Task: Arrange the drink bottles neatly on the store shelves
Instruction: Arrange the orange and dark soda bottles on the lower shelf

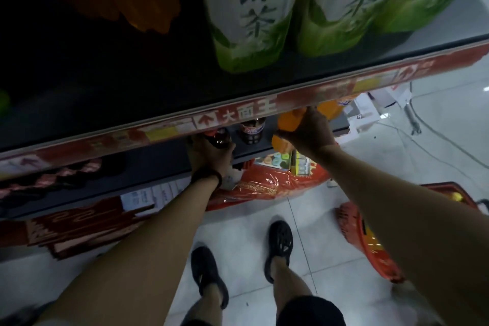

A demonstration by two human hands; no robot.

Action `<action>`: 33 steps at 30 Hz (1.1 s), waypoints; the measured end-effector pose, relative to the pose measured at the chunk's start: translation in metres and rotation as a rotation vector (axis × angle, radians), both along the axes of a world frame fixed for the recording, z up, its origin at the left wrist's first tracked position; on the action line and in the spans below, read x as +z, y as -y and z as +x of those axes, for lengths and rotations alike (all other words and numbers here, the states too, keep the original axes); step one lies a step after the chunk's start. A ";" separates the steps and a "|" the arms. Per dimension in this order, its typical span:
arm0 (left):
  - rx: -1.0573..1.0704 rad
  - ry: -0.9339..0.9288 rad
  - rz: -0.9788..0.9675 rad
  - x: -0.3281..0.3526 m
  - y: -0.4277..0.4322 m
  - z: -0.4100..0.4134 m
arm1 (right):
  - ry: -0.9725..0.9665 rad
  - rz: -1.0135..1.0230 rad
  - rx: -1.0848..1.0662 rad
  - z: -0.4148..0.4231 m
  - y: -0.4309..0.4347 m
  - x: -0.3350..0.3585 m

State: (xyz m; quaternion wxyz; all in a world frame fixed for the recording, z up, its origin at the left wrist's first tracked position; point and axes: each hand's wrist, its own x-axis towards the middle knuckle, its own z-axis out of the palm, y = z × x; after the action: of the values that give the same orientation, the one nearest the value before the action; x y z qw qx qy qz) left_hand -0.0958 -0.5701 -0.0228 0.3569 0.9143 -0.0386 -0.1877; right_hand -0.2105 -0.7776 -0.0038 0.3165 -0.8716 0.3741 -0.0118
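Observation:
I look down past an upper shelf edge point(238, 114) with a red price strip. On the shelf below, my left hand point(211, 156) grips a dark cola-coloured bottle point(219, 137). A second dark bottle point(251, 130) stands just to its right, untouched. My right hand point(309, 132) is closed around an orange drink bottle point(288, 122); another orange bottle point(281, 144) sits right below it and a third point(329, 108) behind it. Big green tea bottles point(251, 21) stand on the upper shelf, close to the camera.
A red shopping basket point(354, 230) rests on the tiled floor at the right. Red packaged goods point(267, 185) and boxes fill the lowest level under the shelf. My feet in dark shoes point(280, 241) stand on the white tiles.

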 end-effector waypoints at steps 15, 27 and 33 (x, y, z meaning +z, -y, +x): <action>-0.021 -0.046 0.020 -0.010 0.040 0.004 | 0.070 0.042 0.176 0.019 0.016 -0.013; -0.333 -0.347 0.052 0.108 -0.038 -0.053 | -0.062 0.257 0.065 -0.031 -0.079 0.084; -0.425 -0.120 0.005 0.205 -0.080 -0.072 | 0.120 0.097 0.247 -0.040 -0.132 0.172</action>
State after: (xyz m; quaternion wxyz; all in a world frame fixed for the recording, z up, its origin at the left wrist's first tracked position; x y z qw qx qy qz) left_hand -0.1681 -0.4904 0.1825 0.3089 0.8737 -0.2084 -0.3129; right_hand -0.2507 -0.6456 0.1684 0.3791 -0.8924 0.2445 -0.0068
